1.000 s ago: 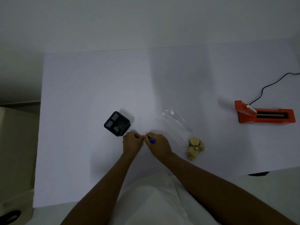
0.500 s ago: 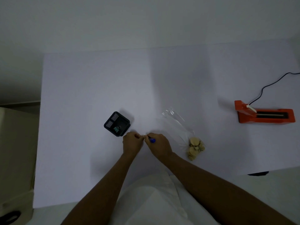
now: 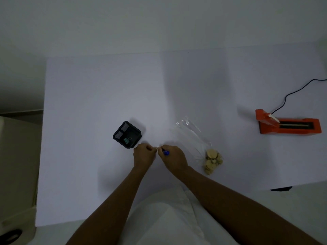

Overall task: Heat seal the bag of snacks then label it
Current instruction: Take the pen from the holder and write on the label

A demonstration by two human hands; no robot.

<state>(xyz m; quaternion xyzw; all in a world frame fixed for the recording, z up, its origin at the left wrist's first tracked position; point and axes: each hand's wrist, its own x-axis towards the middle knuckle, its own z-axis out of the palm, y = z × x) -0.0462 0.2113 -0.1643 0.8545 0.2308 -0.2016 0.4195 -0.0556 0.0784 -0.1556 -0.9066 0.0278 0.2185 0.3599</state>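
Note:
A clear plastic bag lies on the white table, with round tan snacks bunched at its near end. Just left of it, my right hand is shut on a blue-capped pen. My left hand is closed beside it, fingertips pinching a small white label between the two hands. The orange heat sealer sits far right with a black cord.
A black mesh desk organiser holding a binder clip stands just behind my left hand. A beige object sits beyond the table's left edge. The table's near edge runs close to my body.

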